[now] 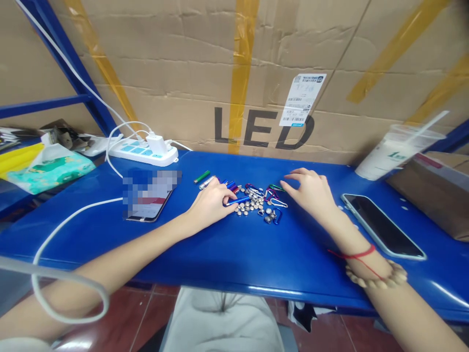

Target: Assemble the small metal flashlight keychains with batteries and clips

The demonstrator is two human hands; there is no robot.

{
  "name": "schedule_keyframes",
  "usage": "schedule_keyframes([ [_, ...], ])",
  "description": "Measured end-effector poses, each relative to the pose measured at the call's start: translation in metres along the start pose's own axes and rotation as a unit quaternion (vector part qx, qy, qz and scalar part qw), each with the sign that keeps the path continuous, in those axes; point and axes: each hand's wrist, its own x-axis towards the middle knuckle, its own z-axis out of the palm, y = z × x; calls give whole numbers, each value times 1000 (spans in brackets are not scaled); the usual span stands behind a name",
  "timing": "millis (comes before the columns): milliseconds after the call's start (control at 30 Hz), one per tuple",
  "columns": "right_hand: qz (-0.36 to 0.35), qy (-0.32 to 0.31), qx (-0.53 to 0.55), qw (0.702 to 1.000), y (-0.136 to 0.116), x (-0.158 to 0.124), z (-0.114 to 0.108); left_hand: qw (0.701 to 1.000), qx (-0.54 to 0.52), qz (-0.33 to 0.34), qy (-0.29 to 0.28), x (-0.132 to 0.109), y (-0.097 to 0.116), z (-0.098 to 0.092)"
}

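Observation:
My left hand (209,201) is low over the table, its fingers curled and pinching the end of a slim blue metal tube (239,201). More small metal tubes lie beyond its fingers, among them a green tube (202,177). To the right of the blue tube is a loose pile of small silver button-like pieces (246,209). Carabiner clips in several colours lie mixed in, including a silver carabiner (279,202) and a blue carabiner (278,216). My right hand (308,191) hovers at the pile's right side, fingers apart, its fingertips close to a green carabiner (275,187).
A phone (156,203) with a white cable lies left, below a white power strip (146,152). On the right are another phone (381,227), a plastic cup with a straw (388,152) and a brown package (436,195). A large cardboard box (176,83) walls off the table's back.

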Motion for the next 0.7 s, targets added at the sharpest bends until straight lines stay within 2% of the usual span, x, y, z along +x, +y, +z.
schedule_keyframes([
  [100, 63, -41, -73, 994, 18, 3, 11, 1000, -8, 2, 24, 0, -1, 1],
  [400, 95, -60, -110, 988, 31, 6, 23, 981, -90, 19, 169, 1, 7, -8],
  [600, 101, -45, -105, 988, 33, 5, 24, 964, -181, -37, 194, 0, 13, -14],
  [700, 67, -10, -45, 997, 26, 6, 16, 947, -253, -60, 188, 0, 12, -13],
])
